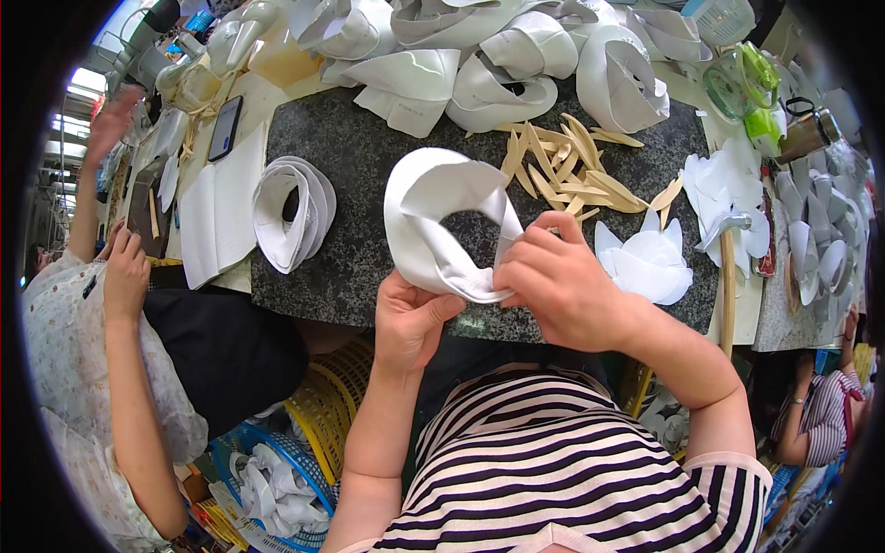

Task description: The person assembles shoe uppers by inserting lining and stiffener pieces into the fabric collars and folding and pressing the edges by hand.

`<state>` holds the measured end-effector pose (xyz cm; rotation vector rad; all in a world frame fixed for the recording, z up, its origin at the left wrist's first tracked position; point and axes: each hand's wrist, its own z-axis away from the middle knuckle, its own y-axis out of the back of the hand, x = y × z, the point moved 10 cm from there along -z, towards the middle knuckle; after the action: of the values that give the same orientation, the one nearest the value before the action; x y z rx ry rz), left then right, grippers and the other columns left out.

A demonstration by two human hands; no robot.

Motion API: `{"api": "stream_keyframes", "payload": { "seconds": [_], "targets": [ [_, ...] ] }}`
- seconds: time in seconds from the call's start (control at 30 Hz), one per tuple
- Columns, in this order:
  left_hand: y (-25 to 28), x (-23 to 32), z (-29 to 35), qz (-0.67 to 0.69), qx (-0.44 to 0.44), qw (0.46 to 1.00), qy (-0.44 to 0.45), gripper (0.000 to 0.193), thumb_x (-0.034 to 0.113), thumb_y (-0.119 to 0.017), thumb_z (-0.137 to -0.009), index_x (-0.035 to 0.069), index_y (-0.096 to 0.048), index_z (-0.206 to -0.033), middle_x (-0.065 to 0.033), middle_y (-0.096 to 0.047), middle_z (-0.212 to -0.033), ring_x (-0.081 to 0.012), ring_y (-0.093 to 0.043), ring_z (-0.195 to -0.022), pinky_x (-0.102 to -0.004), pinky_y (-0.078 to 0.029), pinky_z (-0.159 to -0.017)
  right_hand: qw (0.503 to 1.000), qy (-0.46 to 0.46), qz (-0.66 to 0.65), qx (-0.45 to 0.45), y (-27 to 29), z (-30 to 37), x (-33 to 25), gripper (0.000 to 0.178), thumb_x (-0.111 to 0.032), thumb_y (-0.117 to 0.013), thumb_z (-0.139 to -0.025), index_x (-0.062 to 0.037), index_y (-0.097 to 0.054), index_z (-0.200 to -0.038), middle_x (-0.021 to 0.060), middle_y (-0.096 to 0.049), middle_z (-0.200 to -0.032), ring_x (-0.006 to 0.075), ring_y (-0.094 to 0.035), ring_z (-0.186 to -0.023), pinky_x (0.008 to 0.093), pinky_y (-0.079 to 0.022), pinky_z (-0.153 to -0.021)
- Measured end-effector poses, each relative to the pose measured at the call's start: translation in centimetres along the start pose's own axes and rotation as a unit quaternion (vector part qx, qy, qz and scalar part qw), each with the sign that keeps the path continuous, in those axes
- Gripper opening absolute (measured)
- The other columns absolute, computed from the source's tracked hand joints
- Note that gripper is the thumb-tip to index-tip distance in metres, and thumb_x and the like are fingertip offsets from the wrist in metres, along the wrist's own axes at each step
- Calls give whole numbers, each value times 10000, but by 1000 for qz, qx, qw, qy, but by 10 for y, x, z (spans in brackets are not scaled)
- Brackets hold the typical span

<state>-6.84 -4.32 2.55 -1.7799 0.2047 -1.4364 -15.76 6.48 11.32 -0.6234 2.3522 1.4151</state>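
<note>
A white shoe upper [417, 214], curved round an open middle, is held up over the table's near edge. My left hand [412, 318] pinches its lower rim, with the thumb on the near side. My right hand [558, 284] grips the lower right edge with bent fingers; the fingertips are partly hidden. Behind it lies a loose heap of tan leaf-shaped pieces [576, 166]. White thin cut pieces [643, 263] rest beside my right hand. To the left of my left hand stands a nested stack of white uppers [318, 217].
More white uppers [530, 46] pile up along the far side of the dark speckled tabletop [350, 286]. A hammer [727, 286] lies at the right, near a green fan [756, 78]. A phone [225, 128] and a co-worker's arm [129, 369] are on the left. Baskets [327, 396] stand below.
</note>
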Motion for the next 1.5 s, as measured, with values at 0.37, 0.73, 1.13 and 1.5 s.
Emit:
{"api": "stream_keyframes", "payload": {
  "seconds": [0.37,0.73,1.13,1.5],
  "targets": [
    [15,-43,9,76,115,990,28,362,-68,-696,-903,32,-619,-1242,-79,-706,-1169,-173,-666,-1079,-348,-517,-985,998,-48,33,-24,-12,15,15,190,-64,-731,-789,-61,-645,-959,87,-513,-1112,269,-499,-1175,483,-288,-1120],
    [4,-48,15,49,114,992,31,356,-13,-661,-949,21,-576,-1293,-110,-672,-1238,-213,-652,-1145,-399,-513,-1042,991,-93,26,88,14,11,4,371,-188,-823,-745,-81,-667,-1064,59,-646,-1017,257,-628,-946,424,-442,-909],
    [-4,-20,13,-47,92,994,-30,259,-19,-724,-912,25,-658,-1158,-84,-729,-1101,-167,-681,-998,-327,-528,-917,993,-95,-5,70,2,14,10,175,-142,-786,-781,-71,-664,-885,45,-634,-841,253,-612,-825,392,-446,-852],
    [3,-38,14,0,118,993,19,247,-47,-731,-894,21,-683,-1127,-88,-739,-1081,-164,-696,-1001,-315,-542,-927,987,-75,11,139,2,19,3,215,-100,-790,-775,-67,-663,-945,52,-661,-906,253,-641,-847,402,-462,-866]
  ]
}}
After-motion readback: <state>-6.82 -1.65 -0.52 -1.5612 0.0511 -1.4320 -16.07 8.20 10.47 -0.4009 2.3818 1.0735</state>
